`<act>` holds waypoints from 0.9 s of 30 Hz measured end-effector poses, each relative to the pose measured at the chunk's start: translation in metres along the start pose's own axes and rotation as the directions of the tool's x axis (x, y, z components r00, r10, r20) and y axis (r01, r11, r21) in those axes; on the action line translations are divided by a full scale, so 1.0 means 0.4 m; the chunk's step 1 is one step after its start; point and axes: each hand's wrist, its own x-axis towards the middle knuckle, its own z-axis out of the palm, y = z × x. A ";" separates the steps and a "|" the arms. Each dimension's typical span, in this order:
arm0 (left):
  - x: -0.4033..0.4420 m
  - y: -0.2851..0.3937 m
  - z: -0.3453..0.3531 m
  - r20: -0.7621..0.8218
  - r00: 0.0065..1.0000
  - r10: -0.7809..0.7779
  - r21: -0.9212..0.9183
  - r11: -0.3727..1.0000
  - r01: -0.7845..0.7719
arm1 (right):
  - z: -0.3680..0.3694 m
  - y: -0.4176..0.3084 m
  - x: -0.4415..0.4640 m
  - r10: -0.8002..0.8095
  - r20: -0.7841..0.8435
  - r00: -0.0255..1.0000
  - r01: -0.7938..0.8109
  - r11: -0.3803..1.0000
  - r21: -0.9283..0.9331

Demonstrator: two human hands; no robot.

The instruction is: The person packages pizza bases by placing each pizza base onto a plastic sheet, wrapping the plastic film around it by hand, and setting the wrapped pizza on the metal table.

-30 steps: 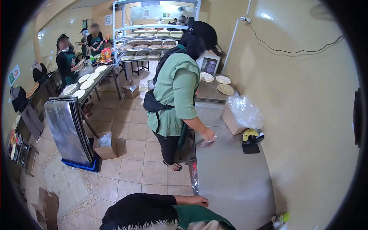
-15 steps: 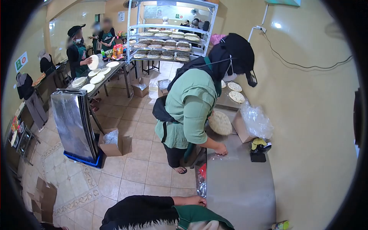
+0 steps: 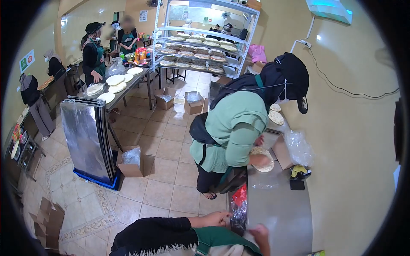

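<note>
At the bottom, my left hand [image 3: 218, 219] is closed with its fingertips together beside the near edge of the steel table [image 3: 277, 213]. What it pinches, if anything, is too small to make out. My right hand [image 3: 259, 235] is raised over the table's near end, its fingers smeared by motion. Just past my left hand lie a red packet [image 3: 240, 195] and crumpled clear plastic [image 3: 238, 215] along the table's left side. Farther along, a co-worker in a green top [image 3: 235, 128] leans over with a hand on a round flatbread [image 3: 262, 160].
A clear plastic sheet [image 3: 265, 184], a black box-like item [image 3: 297, 185] and a carton with plastic bags [image 3: 298, 148] are on the table. Metal trays [image 3: 87, 141] stand upright at left. A rack [image 3: 198, 47] holds rounds behind. Open cartons [image 3: 130, 161] sit on the floor.
My right hand has come into view at the table's near end, and my left hand has lifted slightly. The co-worker's hand has gone from the plastic on the table to the flatbread.
</note>
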 end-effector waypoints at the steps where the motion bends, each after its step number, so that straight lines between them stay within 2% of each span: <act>1: -0.008 0.011 -0.024 -0.003 1.000 0.000 0.003 1.000 0.000 | 0.084 -0.074 0.027 0.100 0.209 0.973 -0.159 0.944 0.291; 3: -0.016 0.023 -0.063 -0.184 0.955 0.235 0.140 0.967 -0.211 | 0.163 -0.231 0.070 0.006 0.417 0.909 -0.008 1.000 0.003; 4: -0.019 0.019 -0.083 -0.189 0.953 0.237 0.148 0.966 -0.211 | 0.197 -0.251 0.084 -0.033 0.486 0.873 0.017 0.999 0.038; 6: -0.028 0.005 -0.121 -0.108 0.932 0.347 0.354 0.889 -0.290 | 0.244 -0.255 0.101 -0.059 0.571 0.819 -0.076 0.975 0.211; 7: -0.035 -0.013 -0.135 -0.112 0.931 0.346 0.360 0.888 -0.287 | 0.260 -0.252 0.108 -0.056 0.596 0.801 -0.136 0.953 0.272; 9: -0.064 -0.043 -0.157 -0.004 0.948 0.318 0.553 0.791 -0.263 | 0.288 -0.250 0.118 -0.046 0.623 0.781 -0.234 0.903 0.360; 10: -0.080 -0.050 -0.174 -0.014 0.950 0.311 0.552 0.795 -0.251 | 0.302 -0.250 0.124 -0.047 0.631 0.774 -0.268 0.879 0.394; 12: -0.113 -0.053 -0.217 -0.075 0.990 0.118 0.546 0.836 -0.059 | 0.326 -0.266 0.137 -0.058 0.638 0.768 -0.312 0.837 0.450; 13: -0.131 -0.048 -0.236 -0.084 0.991 0.109 0.545 0.837 -0.046 | 0.336 -0.281 0.142 -0.061 0.647 0.760 -0.315 0.836 0.449; 15: -0.170 -0.043 -0.268 -0.163 0.987 -0.016 0.504 0.858 0.097 | 0.352 -0.319 0.157 0.075 0.600 0.796 -0.325 0.890 0.319; 16: -0.189 -0.058 -0.278 -0.153 0.988 -0.027 0.506 0.856 0.102 | 0.365 -0.318 0.167 0.077 0.602 0.795 -0.335 0.883 0.328; 18: -0.218 -0.095 -0.298 -0.253 0.967 -0.008 0.447 0.886 0.124 | 0.393 -0.301 0.176 -0.107 0.532 0.840 -0.036 0.967 0.251; 20: -0.251 -0.117 -0.308 -0.339 0.933 -0.122 0.377 0.891 0.253 | 0.419 -0.317 0.182 -0.132 0.528 0.839 0.036 0.981 0.188; 22: -0.282 -0.115 -0.336 -0.334 0.913 -0.236 0.428 0.825 0.369 | 0.441 -0.324 0.186 -0.241 0.503 0.830 0.137 0.962 0.236; 24: -0.302 -0.117 -0.356 -0.297 0.907 -0.298 0.454 0.792 0.408 | 0.453 -0.342 0.192 -0.179 0.528 0.830 0.082 0.976 0.201; 25: -0.299 -0.108 -0.359 -0.229 0.927 -0.296 0.485 0.791 0.373 | 0.449 -0.358 0.200 -0.207 0.521 0.828 0.115 0.972 0.202; 26: -0.307 -0.094 -0.363 -0.248 0.905 -0.345 0.465 0.778 0.423 | 0.444 -0.371 0.200 -0.240 0.520 0.820 0.156 0.967 0.201; 27: -0.312 -0.088 -0.365 -0.278 0.877 -0.393 0.442 0.758 0.480 | 0.444 -0.368 0.197 -0.219 0.489 0.844 0.126 0.968 0.215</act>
